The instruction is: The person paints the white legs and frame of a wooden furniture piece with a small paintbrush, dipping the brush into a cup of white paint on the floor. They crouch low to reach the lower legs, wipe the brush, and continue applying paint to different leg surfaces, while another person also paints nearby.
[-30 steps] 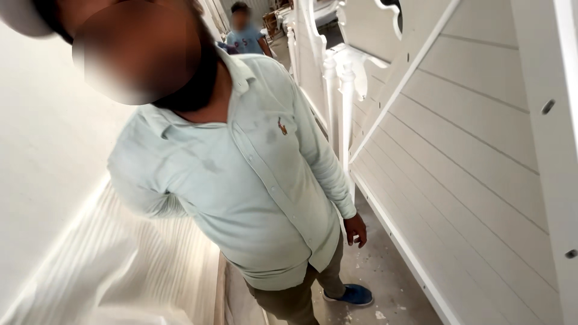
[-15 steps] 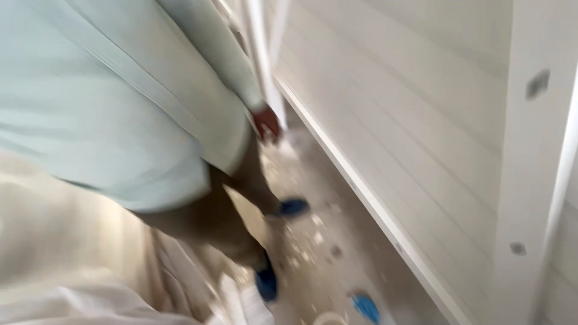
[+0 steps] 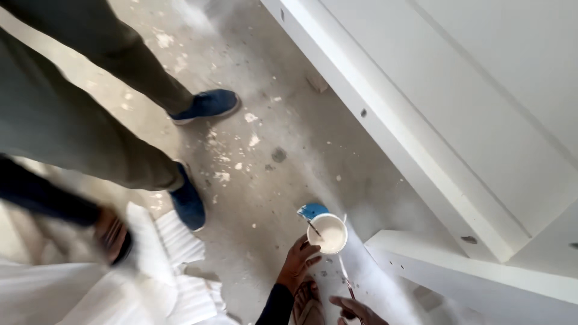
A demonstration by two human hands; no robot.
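On the dusty floor (image 3: 271, 150), left hand (image 3: 296, 265) grips a white cup (image 3: 326, 233).

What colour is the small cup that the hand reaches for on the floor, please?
White, holding pale paste; the cup shows best in the head view.

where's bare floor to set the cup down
Bare concrete floor lies between the blue shoes and the white panel. It is crowded below, where the left hand holds the white cup beside the right hand and white frame.
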